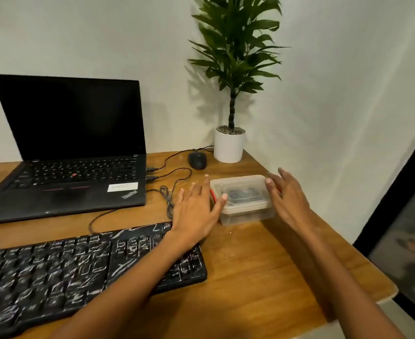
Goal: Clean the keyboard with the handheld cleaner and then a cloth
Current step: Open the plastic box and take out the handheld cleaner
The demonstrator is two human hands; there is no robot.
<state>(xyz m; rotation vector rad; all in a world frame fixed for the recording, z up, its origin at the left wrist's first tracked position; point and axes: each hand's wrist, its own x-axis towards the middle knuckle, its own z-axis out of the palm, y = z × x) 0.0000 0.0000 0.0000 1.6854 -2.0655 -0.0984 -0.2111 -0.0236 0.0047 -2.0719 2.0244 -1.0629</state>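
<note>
A black keyboard (74,267) streaked with white dust lies at the front left of the wooden desk (262,270). To its right stands a lidded translucent plastic box (244,199) with a dark object and something red inside. My left hand (196,211) is at the box's left side, fingers spread, thumb touching its lid edge. My right hand (289,199) is at the box's right side, fingers apart, fingertips at the lid's corner. Neither hand grips anything. No cloth is in view.
An open black laptop (69,148) sits behind the keyboard, cables (169,189) running from its right side. A black mouse (197,160) and a potted plant (229,145) stand at the back by the wall. The desk's right edge is close to the box.
</note>
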